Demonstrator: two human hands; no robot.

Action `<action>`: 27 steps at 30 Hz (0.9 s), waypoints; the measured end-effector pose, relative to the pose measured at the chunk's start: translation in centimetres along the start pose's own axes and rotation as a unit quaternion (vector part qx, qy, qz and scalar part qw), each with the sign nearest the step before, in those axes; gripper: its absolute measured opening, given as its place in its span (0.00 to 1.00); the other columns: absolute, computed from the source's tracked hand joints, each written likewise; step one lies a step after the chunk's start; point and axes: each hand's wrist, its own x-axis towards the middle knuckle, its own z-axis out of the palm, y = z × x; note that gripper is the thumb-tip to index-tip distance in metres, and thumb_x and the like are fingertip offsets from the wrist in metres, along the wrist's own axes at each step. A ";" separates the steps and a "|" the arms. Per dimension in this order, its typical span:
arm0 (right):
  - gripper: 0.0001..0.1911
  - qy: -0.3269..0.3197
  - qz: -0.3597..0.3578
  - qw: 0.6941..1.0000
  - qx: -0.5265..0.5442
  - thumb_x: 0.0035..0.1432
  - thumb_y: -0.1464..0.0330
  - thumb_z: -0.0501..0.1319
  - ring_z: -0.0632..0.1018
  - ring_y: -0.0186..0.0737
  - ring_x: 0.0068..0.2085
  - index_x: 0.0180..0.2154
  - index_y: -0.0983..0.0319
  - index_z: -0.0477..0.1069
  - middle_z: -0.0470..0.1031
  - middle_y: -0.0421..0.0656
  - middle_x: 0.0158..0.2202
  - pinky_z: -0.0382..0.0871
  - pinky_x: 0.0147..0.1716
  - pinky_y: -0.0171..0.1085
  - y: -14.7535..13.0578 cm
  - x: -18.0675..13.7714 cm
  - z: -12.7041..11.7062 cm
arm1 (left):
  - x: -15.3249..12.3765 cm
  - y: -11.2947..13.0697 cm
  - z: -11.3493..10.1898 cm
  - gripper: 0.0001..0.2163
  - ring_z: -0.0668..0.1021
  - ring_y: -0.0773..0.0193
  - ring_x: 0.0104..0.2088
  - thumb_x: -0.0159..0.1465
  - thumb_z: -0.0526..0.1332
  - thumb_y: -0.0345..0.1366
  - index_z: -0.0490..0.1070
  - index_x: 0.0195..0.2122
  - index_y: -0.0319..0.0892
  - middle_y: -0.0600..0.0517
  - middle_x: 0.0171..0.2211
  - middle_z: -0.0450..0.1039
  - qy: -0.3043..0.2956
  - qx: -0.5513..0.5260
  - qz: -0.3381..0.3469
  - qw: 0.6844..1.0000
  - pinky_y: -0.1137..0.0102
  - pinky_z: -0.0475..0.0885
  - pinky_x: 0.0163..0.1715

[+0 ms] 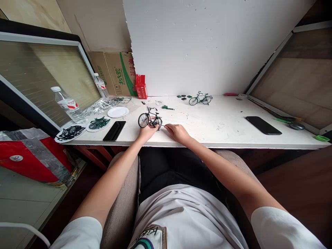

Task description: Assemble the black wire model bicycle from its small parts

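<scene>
A black model bicycle (150, 119) is held upright just above the table's front part, its front wheel to the left. My left hand (148, 131) grips it low on the frame, with fingers closed behind the wheels. Just right of the rear wheel is my right hand (177, 132), its thumb and fingertips pinched together; whatever may be between them is too small to make out. Behind them, on the white table (202, 126), lies a small green plastic part (167, 108). Farther back stands a green model bicycle (200, 99).
On the left are a plate of black parts (70, 132), a plate of green parts (98, 123), a white plate (118, 112), a phone (114, 131) and water bottles (69, 105). A red box (141, 87) stands at the wall. Another phone (263, 125) lies right.
</scene>
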 end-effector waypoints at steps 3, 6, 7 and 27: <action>0.21 -0.003 -0.002 1.000 -0.008 0.81 0.61 0.49 0.83 0.48 0.37 0.50 0.62 0.78 0.85 0.52 0.39 0.62 0.36 0.37 0.1 0.0 0.1 | 0.0 -0.1 0.0 0.23 0.87 0.57 0.45 0.61 0.70 0.29 0.74 0.58 0.42 0.43 0.51 0.84 0.001 0.000 0.007 1.000 0.59 0.81 0.55; 0.20 0.002 -0.008 1.000 -0.001 0.81 0.61 0.49 0.83 0.48 0.35 0.48 0.62 0.78 0.85 0.51 0.38 0.61 0.36 0.38 0.3 0.0 0.3 | -0.1 0.0 0.0 0.23 0.86 0.57 0.44 0.61 0.70 0.29 0.74 0.59 0.41 0.42 0.52 0.83 0.006 -0.004 0.017 1.000 0.60 0.82 0.54; 0.20 0.004 -0.009 1.000 0.008 0.80 0.61 0.50 0.83 0.48 0.35 0.48 0.63 0.78 0.85 0.51 0.38 0.61 0.36 0.38 0.4 0.1 0.3 | -0.2 0.0 0.0 0.23 0.86 0.58 0.44 0.61 0.70 0.28 0.74 0.59 0.41 0.42 0.52 0.83 0.007 -0.006 0.019 1.000 0.61 0.82 0.53; 0.34 0.012 0.074 0.935 0.348 0.72 0.41 0.51 0.65 0.35 0.21 0.34 0.63 0.76 0.66 0.37 0.18 0.62 0.28 0.36 0.2 0.4 0.0 | -0.3 0.2 0.1 0.19 0.86 0.57 0.48 0.65 0.68 0.29 0.74 0.57 0.42 0.44 0.48 0.84 0.002 0.027 0.115 0.993 0.63 0.83 0.53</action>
